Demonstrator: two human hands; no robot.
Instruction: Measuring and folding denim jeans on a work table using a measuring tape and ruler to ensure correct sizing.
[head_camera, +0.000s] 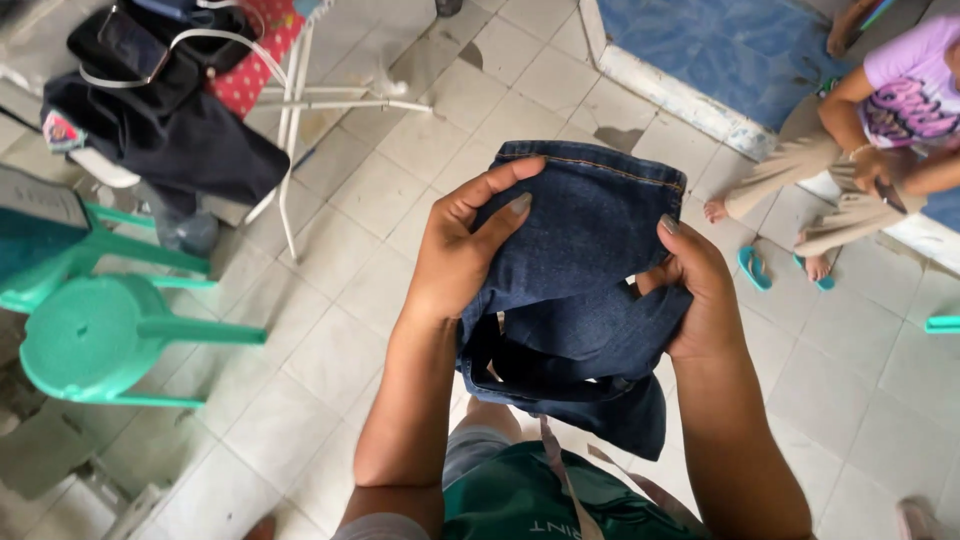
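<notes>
I hold a folded pair of dark blue jeans (580, 250) up in front of my chest, over a tiled floor. My left hand (462, 250) grips the left edge, thumb laid across the front of the denim near the hem. My right hand (700, 295) clutches the right edge, fingers curled behind the cloth and thumb on top. The hemmed end with orange stitching points away from me. The lower folds hang down between my forearms toward my green shirt (540, 500).
Two teal plastic stools (95, 335) lie tipped at the left. A metal-legged stand (290, 100) at top left carries dark clothes and a black bag (150, 50). Another person in a pink top (905, 95) sits at the upper right on a raised blue ledge (700, 50), teal sandals (755, 268) nearby.
</notes>
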